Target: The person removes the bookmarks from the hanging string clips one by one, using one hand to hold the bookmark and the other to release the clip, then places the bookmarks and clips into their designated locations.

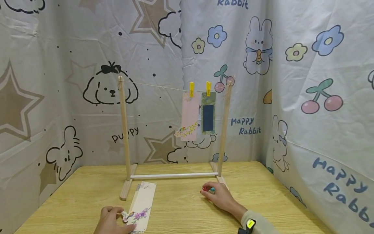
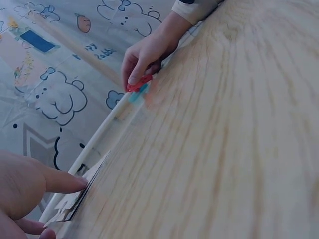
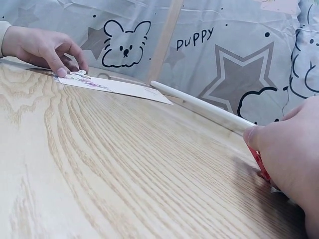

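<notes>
A cream bookmark (image 1: 143, 201) printed with a bird and purple blossoms lies on the table at front left. My left hand (image 1: 112, 221) holds its near end, the thumb on one edge and curled fingers at the other. Toward the right, my right hand (image 1: 218, 196) pinches a red clothespin (image 2: 139, 83) close to the tabletop. A teal clothespin (image 2: 138, 93) shows right beside the red one; whether the fingers hold it too, I cannot tell. In the right wrist view the hand mostly hides the red clothespin (image 3: 260, 164).
Behind the hands stands a wooden frame with a left post (image 1: 124, 130), a right post (image 1: 224, 130), a white crossbar (image 1: 175, 175) and a string. Yellow clothespins hold a pink bookmark (image 1: 190, 113) and a green-and-blue bookmark (image 1: 208, 117) on the string. Patterned curtains surround the table (image 1: 175, 208).
</notes>
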### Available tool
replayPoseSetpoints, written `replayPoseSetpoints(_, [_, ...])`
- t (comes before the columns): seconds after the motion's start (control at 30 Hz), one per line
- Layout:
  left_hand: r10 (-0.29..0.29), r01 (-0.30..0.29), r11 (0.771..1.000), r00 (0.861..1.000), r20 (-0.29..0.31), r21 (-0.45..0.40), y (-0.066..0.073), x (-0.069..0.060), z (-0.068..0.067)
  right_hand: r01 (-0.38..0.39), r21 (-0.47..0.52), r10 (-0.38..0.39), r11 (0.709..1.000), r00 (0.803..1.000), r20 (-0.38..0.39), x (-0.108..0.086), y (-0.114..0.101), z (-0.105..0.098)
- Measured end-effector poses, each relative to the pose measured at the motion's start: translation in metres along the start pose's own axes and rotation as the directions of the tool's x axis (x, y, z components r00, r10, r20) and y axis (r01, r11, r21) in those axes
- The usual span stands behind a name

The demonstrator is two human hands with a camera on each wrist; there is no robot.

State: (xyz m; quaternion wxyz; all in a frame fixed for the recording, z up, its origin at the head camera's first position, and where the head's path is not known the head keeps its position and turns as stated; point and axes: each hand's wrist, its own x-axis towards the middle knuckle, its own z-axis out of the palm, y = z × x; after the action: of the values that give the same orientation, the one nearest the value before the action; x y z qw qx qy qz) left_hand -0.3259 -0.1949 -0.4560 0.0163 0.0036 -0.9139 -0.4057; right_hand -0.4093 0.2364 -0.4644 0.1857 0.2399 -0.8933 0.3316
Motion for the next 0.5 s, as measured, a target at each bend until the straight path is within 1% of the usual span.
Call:
replayPoseSetpoints(0.13, [-0.012,0.012,0.999,1.0,0.005,0.041,0.0017,0.0002,-0.001,0.022,-0.023,-0.022,0.999,1.0,0.009,-0.0012,-0.0012,-0.0001])
replayPoseSetpoints(0.37, [-0.039,0.038,0.997,0.999,0.023,0.06,0.0028,-0.0006,-0.0015,0.031,-0.066,-0.029,0.997,0.999,0.023,-0.0024,-0.0013,0.0008])
replayPoseSetpoints(0.5, [-0.032,0.03,0.997,0.999,0.021,0.07,0.0029,-0.0009,-0.0018,0.033,-0.085,-0.031,0.996,0.999,0.021,-0.0027,-0.0023,0.0003])
